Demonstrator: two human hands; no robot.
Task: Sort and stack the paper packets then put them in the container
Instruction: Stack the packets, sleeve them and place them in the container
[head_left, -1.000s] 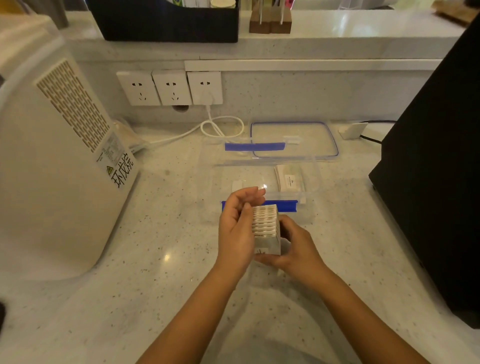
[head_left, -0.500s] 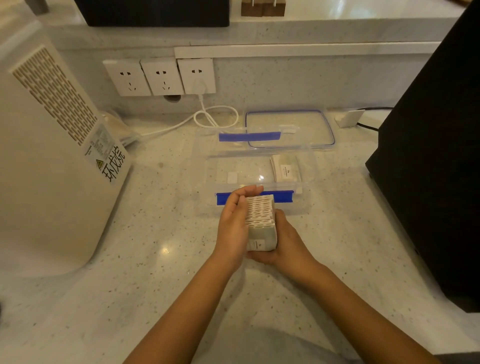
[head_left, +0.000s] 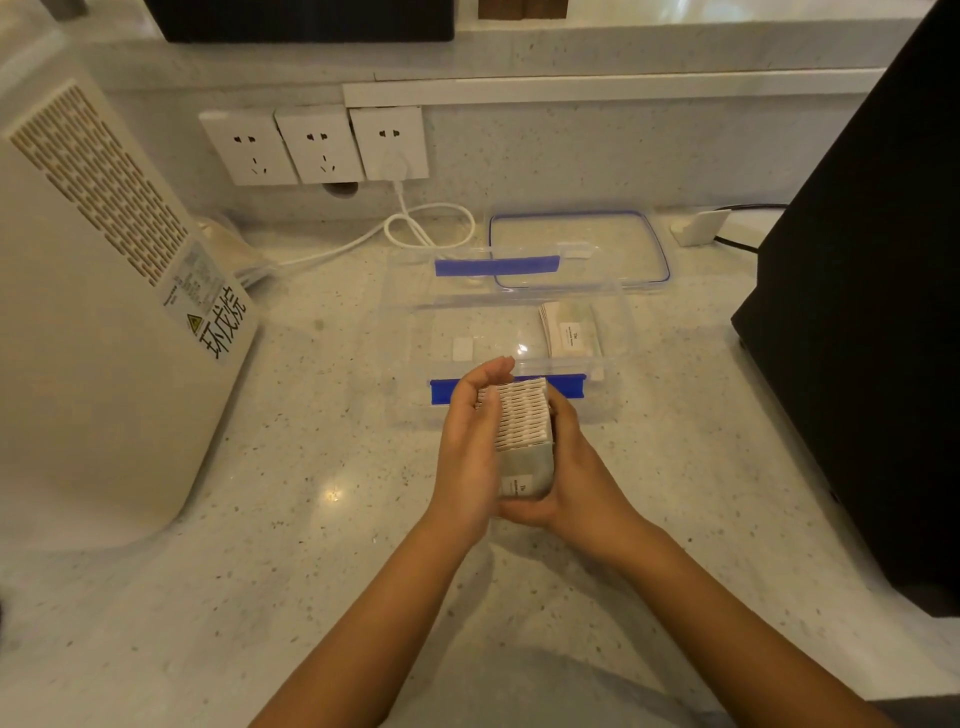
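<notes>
Two bare arms reach out over the speckled stone counter (head_left: 291, 545). The left hand (head_left: 467, 447) and the right hand (head_left: 576, 467) press a thick stack of paper packets (head_left: 522, 421) between them, one palm on each side, with the fingers curled round it. The stack is up in the air, just in front of the clear plastic container (head_left: 615, 332). The packets stand on edge, so their thin white tops show in a neat row. The container sits open on the counter and has a blue clip (head_left: 441, 392) on its near side. Inside it, at the right end, lie a few more paper packets (head_left: 569, 335). Just behind the container lies its clear lid (head_left: 660, 244) with a blue rim. A big white machine (head_left: 98, 322) stands on the left, and a black box (head_left: 872, 322) stands on the right. On the back wall are three white sockets (head_left: 314, 145), and a white cable (head_left: 426, 228) hangs from one and loops on the counter.
</notes>
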